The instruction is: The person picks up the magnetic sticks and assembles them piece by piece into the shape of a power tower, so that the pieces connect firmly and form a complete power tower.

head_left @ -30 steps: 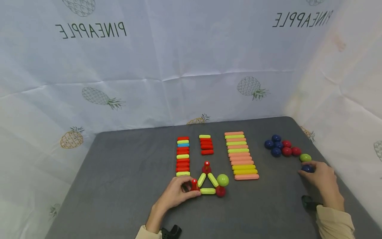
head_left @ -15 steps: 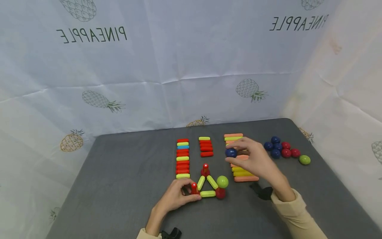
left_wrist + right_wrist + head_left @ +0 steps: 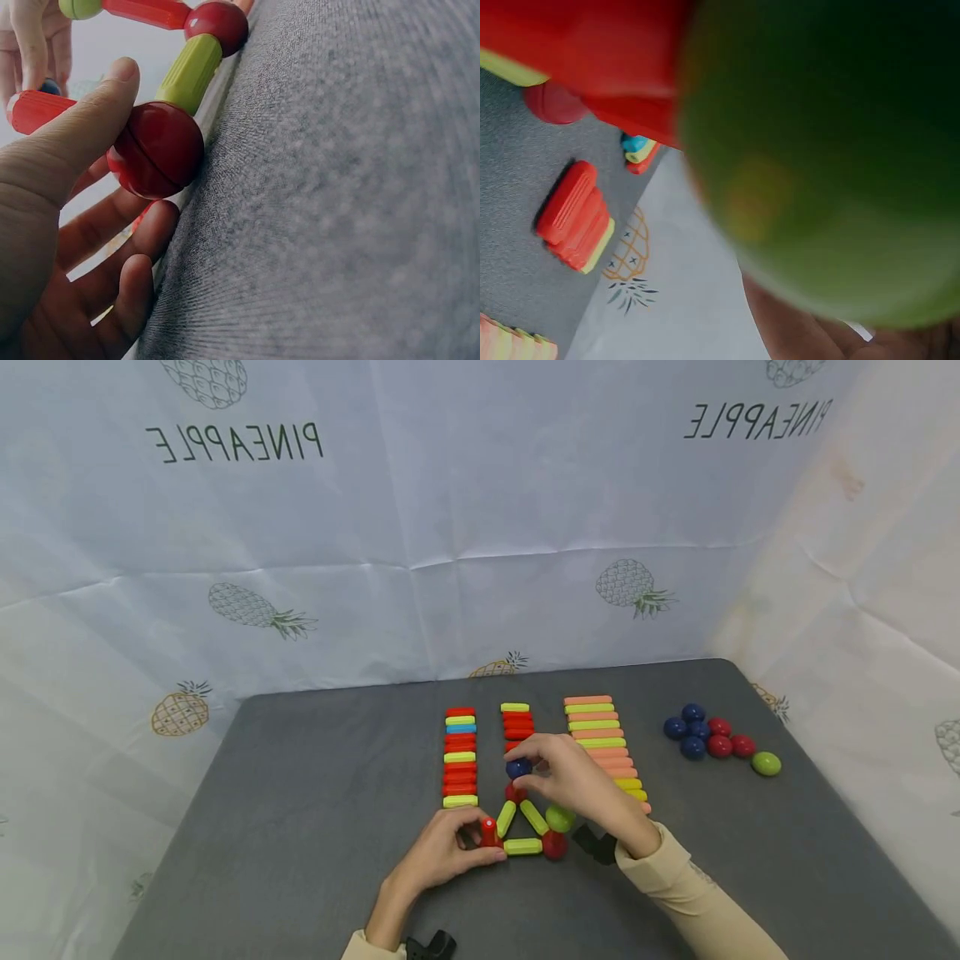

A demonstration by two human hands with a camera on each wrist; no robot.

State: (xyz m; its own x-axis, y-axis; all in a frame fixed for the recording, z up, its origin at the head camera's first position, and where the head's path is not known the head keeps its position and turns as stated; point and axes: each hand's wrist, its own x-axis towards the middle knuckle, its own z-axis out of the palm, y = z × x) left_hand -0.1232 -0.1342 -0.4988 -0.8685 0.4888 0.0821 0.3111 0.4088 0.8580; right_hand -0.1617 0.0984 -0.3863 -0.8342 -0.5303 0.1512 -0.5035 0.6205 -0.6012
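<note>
White cloth printed with pineapples hangs behind a dark grey, fine-grained table. On the table lies a triangle of grooved yellow-green rods and glossy red balls, its apex aimed away from the person, its near side running left to right. Over the apex, the right hand pinches a smooth blue ball between thumb and fingertips; whether it touches anything beneath is hidden. At the triangle's near left corner, the left hand curls thumb and fingers round a red ball, from which a red rod stands upright. A green ball tops the near right corner. Beyond the triangle lie three rod rows. Loose balls sit well to its right, near the table's edge; to its left, grey surface stretches toward the other edge.
</note>
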